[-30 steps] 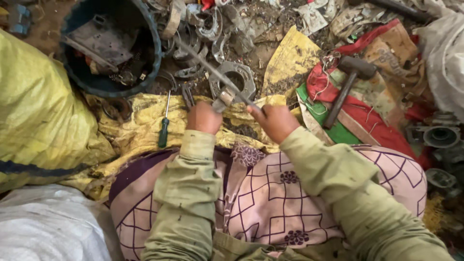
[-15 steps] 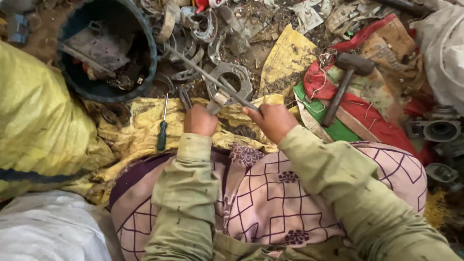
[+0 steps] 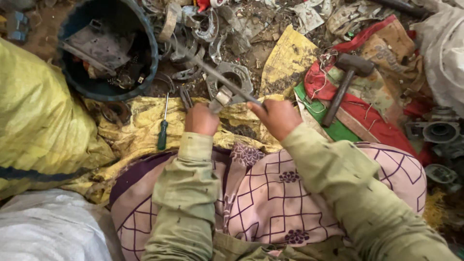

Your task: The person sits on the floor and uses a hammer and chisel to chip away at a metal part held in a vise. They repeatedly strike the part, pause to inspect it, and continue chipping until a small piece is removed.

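Item: long metal wrench [image 3: 220, 79], axis running up-left from my right hand [image 3: 275, 116], whose fingers wrap its near end. My left hand [image 3: 202, 120], fingers curled, pinches a small metal part [image 3: 221, 98] at the shaft. Surface: yellow cloth [image 3: 140, 123] among scrap, green-handled screwdriver [image 3: 163, 130] and hammer [image 3: 345, 84] close by.

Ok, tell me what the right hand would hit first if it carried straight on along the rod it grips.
The right hand points up-left along the long metal rod. Going on, it would probably first meet the round metal housing under the rod, though depth is unclear.
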`<state>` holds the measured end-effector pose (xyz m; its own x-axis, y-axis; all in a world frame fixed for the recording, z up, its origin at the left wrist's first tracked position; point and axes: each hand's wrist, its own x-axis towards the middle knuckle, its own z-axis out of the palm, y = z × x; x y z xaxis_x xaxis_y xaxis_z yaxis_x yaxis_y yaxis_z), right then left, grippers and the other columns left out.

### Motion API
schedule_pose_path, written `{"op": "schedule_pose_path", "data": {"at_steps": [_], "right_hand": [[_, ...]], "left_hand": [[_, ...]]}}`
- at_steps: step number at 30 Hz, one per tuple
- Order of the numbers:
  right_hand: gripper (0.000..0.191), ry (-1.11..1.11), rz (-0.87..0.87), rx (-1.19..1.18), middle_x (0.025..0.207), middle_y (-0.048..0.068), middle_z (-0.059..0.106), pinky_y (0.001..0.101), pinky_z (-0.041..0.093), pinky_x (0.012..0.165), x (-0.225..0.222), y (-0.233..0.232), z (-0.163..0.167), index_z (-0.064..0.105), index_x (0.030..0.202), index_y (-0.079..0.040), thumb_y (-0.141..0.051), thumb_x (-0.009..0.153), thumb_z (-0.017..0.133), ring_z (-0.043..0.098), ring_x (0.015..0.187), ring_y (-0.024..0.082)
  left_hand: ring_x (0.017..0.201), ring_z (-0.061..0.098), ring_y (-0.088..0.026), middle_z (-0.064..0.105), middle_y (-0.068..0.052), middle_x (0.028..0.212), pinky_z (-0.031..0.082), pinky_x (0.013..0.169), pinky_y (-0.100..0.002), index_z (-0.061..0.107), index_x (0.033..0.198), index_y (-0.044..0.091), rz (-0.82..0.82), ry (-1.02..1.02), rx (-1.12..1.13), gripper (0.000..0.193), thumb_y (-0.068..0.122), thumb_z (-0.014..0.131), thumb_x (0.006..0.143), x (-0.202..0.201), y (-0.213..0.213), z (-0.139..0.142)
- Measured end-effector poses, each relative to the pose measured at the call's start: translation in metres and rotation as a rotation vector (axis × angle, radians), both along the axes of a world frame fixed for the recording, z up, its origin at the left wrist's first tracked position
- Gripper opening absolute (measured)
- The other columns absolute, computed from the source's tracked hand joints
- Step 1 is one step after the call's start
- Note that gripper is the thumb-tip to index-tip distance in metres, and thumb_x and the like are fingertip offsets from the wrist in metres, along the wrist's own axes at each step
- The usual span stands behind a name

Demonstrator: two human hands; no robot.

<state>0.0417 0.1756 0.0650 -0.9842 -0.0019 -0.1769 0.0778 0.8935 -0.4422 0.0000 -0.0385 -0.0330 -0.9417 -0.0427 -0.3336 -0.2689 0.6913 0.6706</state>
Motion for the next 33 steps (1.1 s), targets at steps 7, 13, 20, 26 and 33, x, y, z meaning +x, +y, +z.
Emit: {"op": "schedule_pose_path", "data": {"at_steps": [7, 13, 20, 26, 33], "right_hand": [[0.040, 0.291, 0.009, -0.350, 0.068, 0.019, 0.064, 0.0432, 0.049, 0.058, 0.044, 0.011, 0.014, 0.067, 0.091, -0.001, -0.040, 0.101, 0.065, 0.065, 0.058, 0.035], [0.057, -0.018, 0.040, 0.104, 0.067, 0.019, 0.064, 0.0466, 0.046, 0.057, -0.002, -0.007, -0.017, 0.070, 0.078, -0.003, -0.054, 0.103, 0.065, 0.062, 0.061, 0.038], [0.047, 0.284, -0.003, -0.258, 0.062, 0.019, 0.058, 0.0418, 0.046, 0.054, 0.048, 0.017, 0.027, 0.063, 0.084, 0.001, -0.043, 0.098, 0.064, 0.059, 0.052, 0.032], [0.051, -0.013, 0.033, 0.135, 0.069, 0.022, 0.067, 0.0506, 0.047, 0.057, 0.006, -0.007, -0.013, 0.071, 0.079, -0.003, -0.052, 0.096, 0.069, 0.064, 0.063, 0.042], [0.048, 0.120, 0.039, -0.170, 0.066, 0.024, 0.062, 0.0519, 0.048, 0.059, 0.038, 0.015, 0.024, 0.066, 0.085, -0.002, -0.047, 0.098, 0.064, 0.063, 0.060, 0.042]], "left_hand": [[0.091, 0.067, -0.051, 0.070, -0.031, 0.089, 0.051, 0.081, -0.057, 0.076, 0.091, -0.001, 0.013, 0.104, 0.023, 0.026, 0.015, 0.064, 0.075, 0.001, -0.003, -0.005], [0.091, 0.066, -0.052, 0.068, -0.033, 0.091, 0.051, 0.082, -0.057, 0.076, 0.088, -0.003, 0.044, 0.077, -0.033, 0.025, 0.016, 0.066, 0.075, 0.003, 0.002, 0.003], [0.091, 0.066, -0.052, 0.067, -0.034, 0.089, 0.051, 0.082, -0.058, 0.073, 0.084, -0.005, 0.011, 0.119, -0.003, 0.024, 0.016, 0.066, 0.075, 0.003, -0.001, -0.005], [0.086, 0.070, -0.050, 0.070, -0.032, 0.090, 0.054, 0.080, -0.056, 0.075, 0.084, -0.003, 0.014, 0.062, -0.034, 0.023, 0.015, 0.063, 0.074, 0.000, 0.002, -0.003], [0.088, 0.069, -0.049, 0.071, -0.030, 0.089, 0.052, 0.081, -0.056, 0.077, 0.093, 0.001, 0.024, 0.134, 0.006, 0.027, 0.015, 0.062, 0.075, 0.003, -0.004, -0.007]]}}
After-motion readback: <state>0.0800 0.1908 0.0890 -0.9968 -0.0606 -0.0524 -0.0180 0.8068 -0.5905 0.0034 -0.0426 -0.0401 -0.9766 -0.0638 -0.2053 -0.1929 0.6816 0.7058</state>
